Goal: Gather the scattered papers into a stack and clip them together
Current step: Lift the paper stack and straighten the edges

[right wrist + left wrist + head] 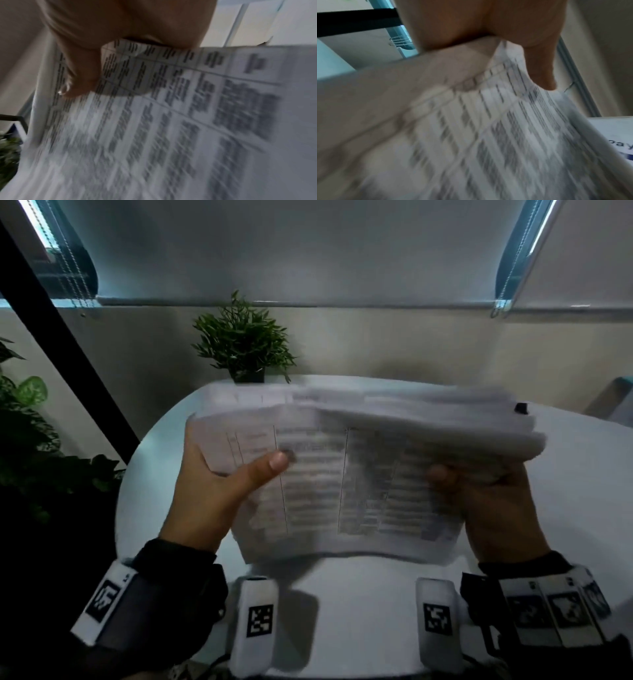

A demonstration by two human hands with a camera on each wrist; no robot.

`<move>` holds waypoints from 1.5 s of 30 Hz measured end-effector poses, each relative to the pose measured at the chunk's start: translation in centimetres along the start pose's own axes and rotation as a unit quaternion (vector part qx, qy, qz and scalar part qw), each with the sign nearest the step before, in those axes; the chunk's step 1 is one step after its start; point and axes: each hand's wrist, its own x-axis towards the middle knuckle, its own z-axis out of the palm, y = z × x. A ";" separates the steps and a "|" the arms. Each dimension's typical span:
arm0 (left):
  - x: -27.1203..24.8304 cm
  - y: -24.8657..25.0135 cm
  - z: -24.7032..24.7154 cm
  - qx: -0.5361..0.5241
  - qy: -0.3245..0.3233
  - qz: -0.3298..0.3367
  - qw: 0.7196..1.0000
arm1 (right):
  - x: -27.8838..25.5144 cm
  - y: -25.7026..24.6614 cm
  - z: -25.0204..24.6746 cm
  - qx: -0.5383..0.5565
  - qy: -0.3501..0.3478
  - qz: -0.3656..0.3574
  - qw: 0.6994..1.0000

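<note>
We hold paper stack above white worktop — left hand and right hand each grip one side, thumb on top, fingers beneath. Gathering looks done; far edges uneven, blurred. Clipping remains — small black object, maybe clip, lies beyond stack.

My head view is dim, with cold light leaking past the window blinds at both upper corners, whose edges bow from lens distortion. The papers smear with motion blur in all three views, their print unreadable, and cast a soft shadow on the table.
</note>
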 end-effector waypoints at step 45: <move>0.2 0.9 0.3 -0.019 0.004 0.022 1.000 | -0.2 -1.0 0.2 -0.015 -0.008 -0.025 1.000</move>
